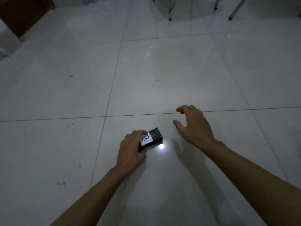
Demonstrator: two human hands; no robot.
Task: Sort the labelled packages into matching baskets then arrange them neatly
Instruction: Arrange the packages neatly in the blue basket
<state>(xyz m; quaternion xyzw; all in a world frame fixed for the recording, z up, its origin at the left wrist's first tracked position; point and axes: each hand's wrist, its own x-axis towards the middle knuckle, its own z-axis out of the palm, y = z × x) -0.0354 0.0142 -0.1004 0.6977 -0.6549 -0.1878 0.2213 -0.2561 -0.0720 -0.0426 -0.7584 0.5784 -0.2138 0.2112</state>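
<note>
— Left hand (132, 148) first: what is it doing?

— Its fingers are curled round a small dark package (150, 139), thumb side on top, gripping it from the near end. The package lies low over the tiled floor (65, 95); whether it touches the tiles I cannot tell.

— Any marking on it?

— A white label (146, 138) sits on its upper face, with a blue handwritten character. It looks like a "B" or a "2", turned sideways; I can't settle which. One fingertip overlaps the label's near corner.

— And the right hand (193, 126)?

— Spread and holding nothing. Fingers loosely arched, thumb apart from the rest, palm down above the floor. It is to the right of the package and a bit farther away, not touching it.

— What else shows?

— A bright spot of reflected light (161, 146) on the tile just beside the package's right corner. Both forearms are bare. Dark grout lines cross the floor, one running under the right hand's fingertips. At the top edge stand metal chair legs (170, 13) with dark feet, and at the top left corner is a brown wooden piece of furniture (24, 13). The room is dim.
</note>
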